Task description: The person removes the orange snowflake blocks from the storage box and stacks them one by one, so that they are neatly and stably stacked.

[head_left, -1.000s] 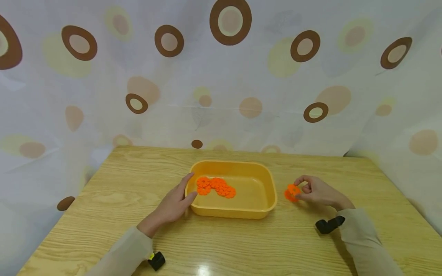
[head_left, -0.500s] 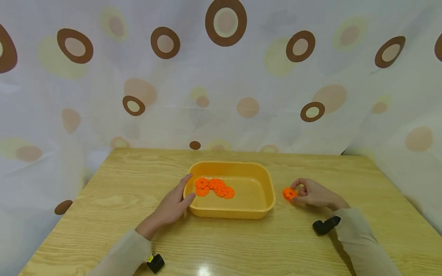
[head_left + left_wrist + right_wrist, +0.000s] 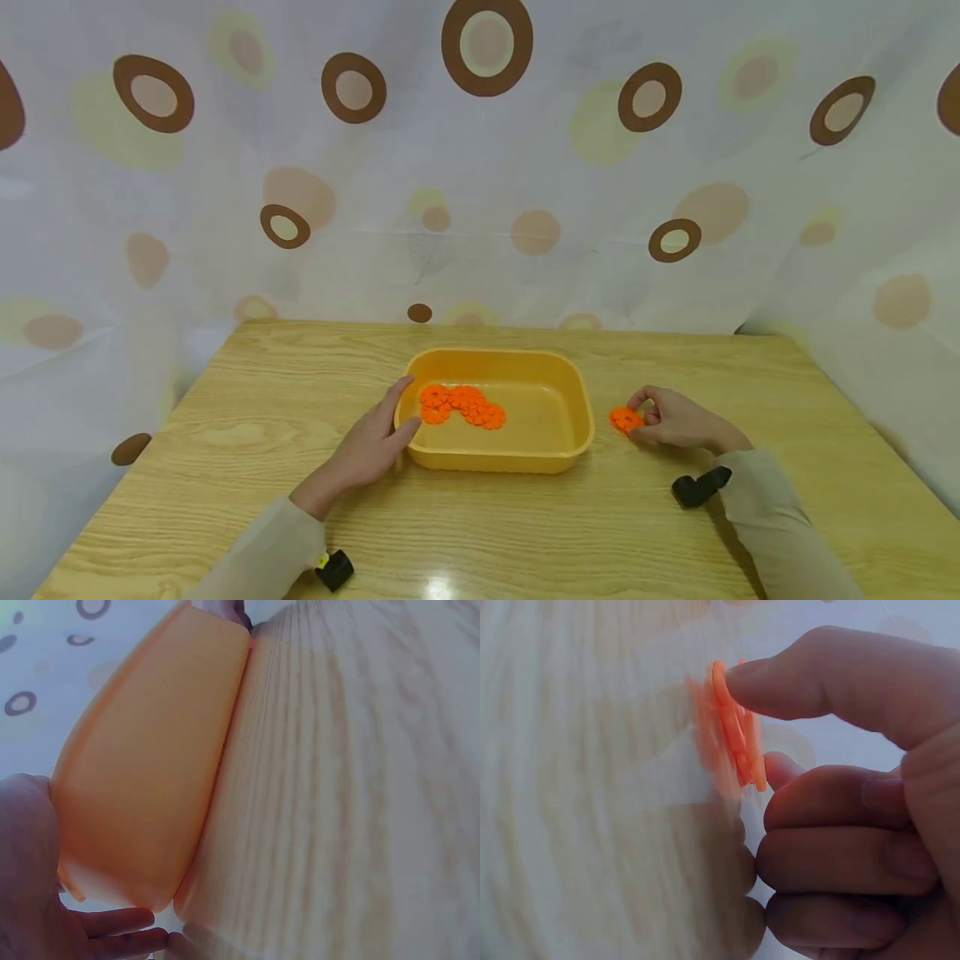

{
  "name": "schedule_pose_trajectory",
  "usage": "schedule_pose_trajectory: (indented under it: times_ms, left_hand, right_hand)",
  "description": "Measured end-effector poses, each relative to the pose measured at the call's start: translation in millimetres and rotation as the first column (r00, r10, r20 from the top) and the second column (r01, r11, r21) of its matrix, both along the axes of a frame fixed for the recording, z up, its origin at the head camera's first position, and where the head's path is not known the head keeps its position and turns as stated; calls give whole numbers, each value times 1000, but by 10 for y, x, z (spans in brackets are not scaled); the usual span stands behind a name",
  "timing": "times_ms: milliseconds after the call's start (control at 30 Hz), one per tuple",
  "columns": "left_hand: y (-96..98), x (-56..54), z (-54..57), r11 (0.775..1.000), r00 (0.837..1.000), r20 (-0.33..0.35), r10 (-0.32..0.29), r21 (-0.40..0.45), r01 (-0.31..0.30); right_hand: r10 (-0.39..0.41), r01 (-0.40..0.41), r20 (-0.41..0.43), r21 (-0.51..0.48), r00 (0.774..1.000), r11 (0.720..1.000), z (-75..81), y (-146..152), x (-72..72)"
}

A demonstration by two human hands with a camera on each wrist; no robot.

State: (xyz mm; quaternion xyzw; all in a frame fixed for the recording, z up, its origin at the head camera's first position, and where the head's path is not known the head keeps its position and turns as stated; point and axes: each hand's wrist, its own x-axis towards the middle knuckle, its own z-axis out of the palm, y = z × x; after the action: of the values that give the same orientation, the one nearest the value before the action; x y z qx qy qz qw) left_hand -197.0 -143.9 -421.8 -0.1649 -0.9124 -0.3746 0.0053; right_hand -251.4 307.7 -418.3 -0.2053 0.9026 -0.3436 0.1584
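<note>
A yellow plastic tub (image 3: 495,461) stands on the table, with several orange snowflake discs (image 3: 465,397) lying overlapped on the left of its floor. My left hand (image 3: 369,444) grips the tub's left end, thumb over the rim; in the left wrist view its fingers (image 3: 120,922) lie by the outer wall. Right of the tub, my right hand (image 3: 678,419) pinches a small stack of orange snowflake discs (image 3: 624,419) between thumb and forefinger. In the right wrist view these discs (image 3: 735,727) lie low at the table surface, the other fingers curled beside them.
A wooden table (image 3: 480,533) bears everything. Behind it hangs a white sheet (image 3: 480,167) printed with brown and pale ovals. Each sleeve carries a black wrist camera, one on the left (image 3: 335,571) and one on the right (image 3: 701,487).
A disc that was tilted up in my right hand over another now lies flat with it on the table. My left hand keeps its hold on the tub. The head view has shifted slightly.
</note>
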Motion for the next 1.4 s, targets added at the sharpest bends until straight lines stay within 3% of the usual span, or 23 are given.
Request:
schedule_pose_trajectory:
  times_ms: [167, 700, 1400]
  left_hand:
    - [-20, -1, -11, 1000, 1000, 3, -3, 21, 3]
    - [-47, -5, -33, 1000, 1000, -5, -18, 24, 18]
    - [-15, -18, -35, 1000, 1000, -11, -26, 3, 26]
  right_hand:
    - [12, -11, -25, 8, 1000, 1000, 19, -17, -39]
    - [42, -42, 1, -30, 999, 999, -7, 12, -52]
    - [-22, 23, 21, -41, 1000, 999, -80, 33, -29]
